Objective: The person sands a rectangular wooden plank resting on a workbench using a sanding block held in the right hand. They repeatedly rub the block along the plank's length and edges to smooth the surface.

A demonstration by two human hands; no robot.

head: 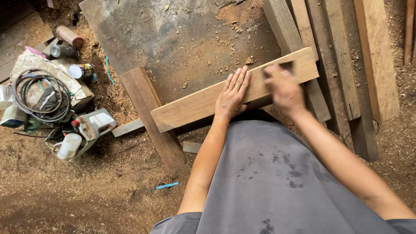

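Observation:
A pale wooden plank (190, 106) lies slantwise across the edge of a dusty grey workbench (173, 39). My left hand (232, 93) rests flat on the plank's middle, fingers together and stretched out. My right hand (282, 86) is blurred, pressed on the plank further right, closed over a small dark piece, apparently sandpaper (286, 66), that shows just above the fingers. My grey shirt fills the lower middle of the view.
Several boards (342, 56) lean stacked at the right. A brown bench leg (151, 112) stands below the plank. On the sawdust floor at the left lie a power tool (93, 125), a coiled cable (41, 93), cans (80, 70) and a white jug (69, 146).

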